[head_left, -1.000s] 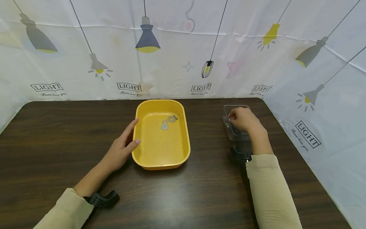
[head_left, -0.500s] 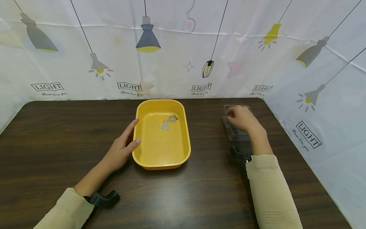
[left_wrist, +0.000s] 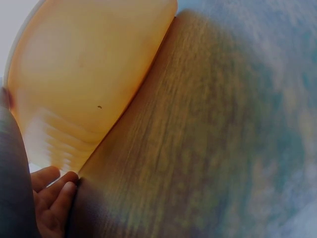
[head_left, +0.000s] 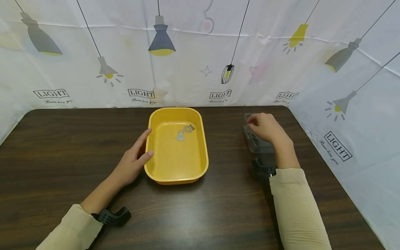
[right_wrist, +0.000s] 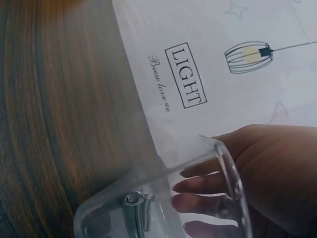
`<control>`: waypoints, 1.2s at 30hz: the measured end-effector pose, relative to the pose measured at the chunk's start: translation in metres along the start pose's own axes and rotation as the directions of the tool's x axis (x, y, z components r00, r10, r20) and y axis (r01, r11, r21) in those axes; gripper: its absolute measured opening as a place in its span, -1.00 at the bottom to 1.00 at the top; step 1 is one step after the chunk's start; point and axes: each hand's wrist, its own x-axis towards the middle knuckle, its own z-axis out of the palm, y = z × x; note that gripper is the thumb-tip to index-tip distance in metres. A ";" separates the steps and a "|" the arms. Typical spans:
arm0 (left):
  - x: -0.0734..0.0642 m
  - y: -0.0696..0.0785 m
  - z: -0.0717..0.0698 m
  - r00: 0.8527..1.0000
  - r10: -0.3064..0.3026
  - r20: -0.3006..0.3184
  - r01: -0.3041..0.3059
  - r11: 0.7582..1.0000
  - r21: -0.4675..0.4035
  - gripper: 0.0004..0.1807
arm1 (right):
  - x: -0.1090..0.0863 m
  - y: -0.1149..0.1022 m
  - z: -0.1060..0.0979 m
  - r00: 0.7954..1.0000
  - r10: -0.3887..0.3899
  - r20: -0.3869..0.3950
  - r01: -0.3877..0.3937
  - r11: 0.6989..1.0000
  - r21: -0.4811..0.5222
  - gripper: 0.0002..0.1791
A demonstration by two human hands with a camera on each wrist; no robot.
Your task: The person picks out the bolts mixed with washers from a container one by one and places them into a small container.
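A yellow tray stands at the middle of the dark wooden table. Two metal washers and a small metal piece lie in its far half. My left hand rests with straight fingers against the tray's left wall; the left wrist view shows the tray and those fingertips. My right hand reaches into a clear plastic box at the right. Through the box wall I see its fingers and a screw on the bottom. Whether the fingers pinch anything is hidden.
A white curtain printed with lamps closes off the table's far side and right side. Bare dark tabletop stretches left of the tray and along the near edge. Black straps sit on both wrists.
My right hand has shifted slightly toward the far end of the clear box. The left hand, the tray and the washers have stayed still.
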 end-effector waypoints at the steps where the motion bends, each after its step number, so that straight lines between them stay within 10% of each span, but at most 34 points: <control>1: 0.000 0.000 0.000 1.000 -0.004 0.001 0.004 1.000 0.001 -0.26 | 0.000 0.000 0.000 1.000 0.002 0.003 -0.002 1.000 0.001 -0.63; 36: 0.002 -0.001 -0.002 1.000 -0.028 0.004 0.028 1.000 0.009 -0.25 | 0.012 -0.006 0.013 0.997 -0.049 0.055 0.051 0.998 -0.030 -0.65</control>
